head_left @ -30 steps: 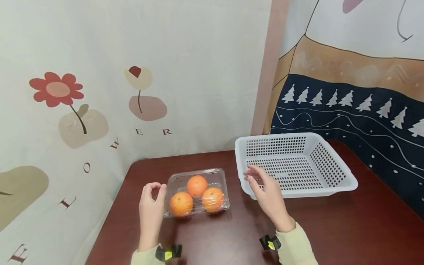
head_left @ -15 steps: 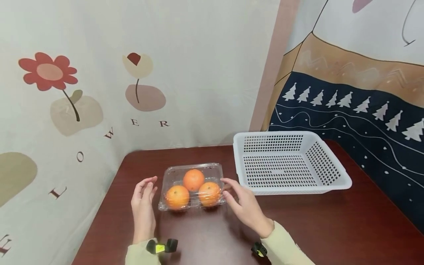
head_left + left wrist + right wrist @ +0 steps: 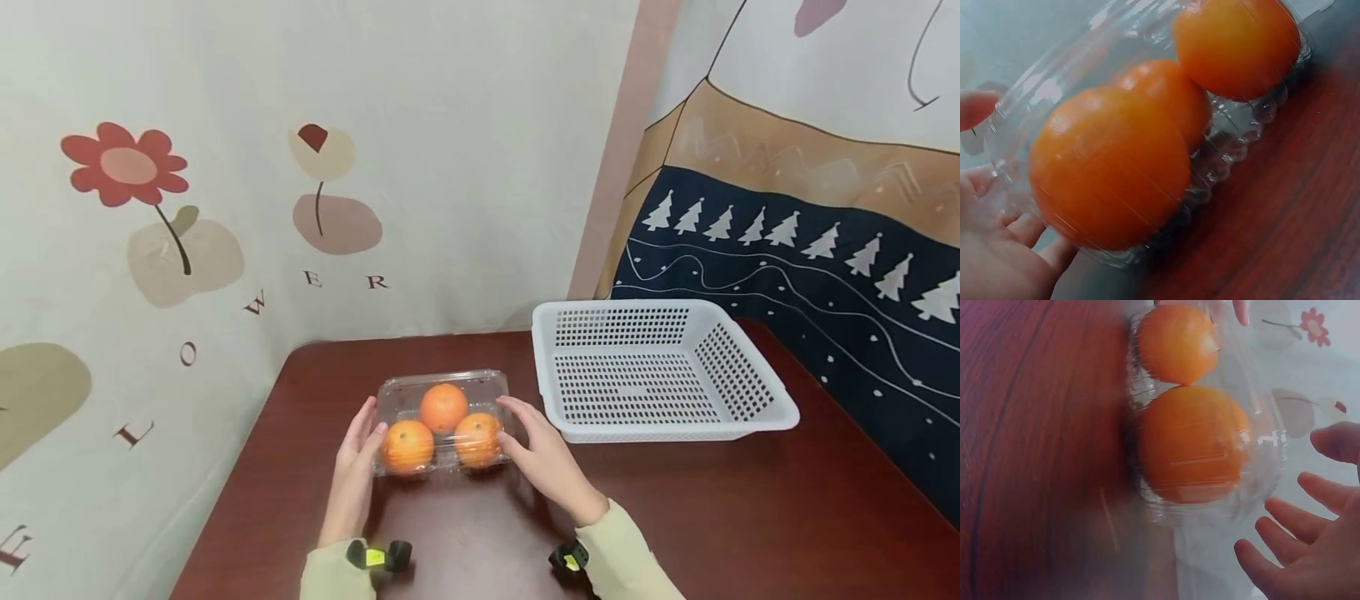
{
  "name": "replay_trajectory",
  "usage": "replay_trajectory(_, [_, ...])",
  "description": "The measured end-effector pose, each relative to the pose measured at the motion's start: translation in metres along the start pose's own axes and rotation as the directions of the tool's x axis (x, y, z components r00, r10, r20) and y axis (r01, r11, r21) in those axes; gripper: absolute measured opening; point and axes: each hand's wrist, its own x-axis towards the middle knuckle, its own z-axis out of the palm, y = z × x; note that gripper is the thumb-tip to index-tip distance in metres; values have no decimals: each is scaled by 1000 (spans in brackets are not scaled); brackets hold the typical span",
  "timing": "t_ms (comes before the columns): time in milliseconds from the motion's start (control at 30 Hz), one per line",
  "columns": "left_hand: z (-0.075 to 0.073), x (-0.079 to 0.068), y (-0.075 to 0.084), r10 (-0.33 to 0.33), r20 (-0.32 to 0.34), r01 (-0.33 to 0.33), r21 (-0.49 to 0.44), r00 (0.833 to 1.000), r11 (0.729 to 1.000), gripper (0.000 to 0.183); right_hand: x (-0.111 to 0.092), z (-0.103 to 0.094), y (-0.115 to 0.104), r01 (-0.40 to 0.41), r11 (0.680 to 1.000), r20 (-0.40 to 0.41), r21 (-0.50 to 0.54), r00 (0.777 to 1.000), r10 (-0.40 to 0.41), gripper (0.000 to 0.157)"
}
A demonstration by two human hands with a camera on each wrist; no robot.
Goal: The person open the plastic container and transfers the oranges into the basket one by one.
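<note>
A clear plastic clamshell box (image 3: 480, 385) holds three oranges and sits on the dark red-brown table. Two of the oranges, the left orange (image 3: 408, 447) and the right orange (image 3: 477, 440), lie in front; the back orange (image 3: 443, 407) lies behind them. My left hand (image 3: 354, 475) touches the box's left end, thumb near the lid and fingers along the side. In the left wrist view its fingers (image 3: 1025, 230) lie partly behind the plastic. My right hand (image 3: 546, 458) is at the right end, fingers spread; the right wrist view shows a gap between fingertips and box.
To the right stands a white perforated plastic basket (image 3: 667, 432) with nothing in it. The table (image 3: 675, 517) meets a printed cloth wall (image 3: 465, 167) at the back and a dark tree-patterned cloth (image 3: 750, 275) at the right. Black bands circle both wrists.
My right hand has moved left from near the basket to the box's right end. My left hand first drew away slightly, then came in against the left end.
</note>
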Motion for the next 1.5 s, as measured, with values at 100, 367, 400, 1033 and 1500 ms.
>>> replay_trajectory(100, [0, 2, -4, 16, 24, -15, -49, 1000, 999, 58, 4, 4, 5, -5, 1000, 8, 28, 1000, 4, 49])
replay_trajectory(367, [2, 3, -14, 88, 43, -84, -85, 995, 993, 61, 6, 16, 15, -21, 990, 46, 140, 999, 14, 61])
replay_trajectory(400, [2, 3, -15, 97, 38, -93, -88, 995, 992, 61, 6, 18, 17, -26, 989, 50, 145, 999, 19, 63])
replay_trajectory(1033, [-8, 2, -23, 65, 115, -87, 194, 991, 977, 82, 2, 18, 29, 122, 992, 193, -29, 975, -114, 74])
replay_trajectory(1500, [-10, 7, -29, 95, 86, -111, 212, 992, 971, 79, 3, 33, 40, -55, 929, 144, 365, 990, 3, 95])
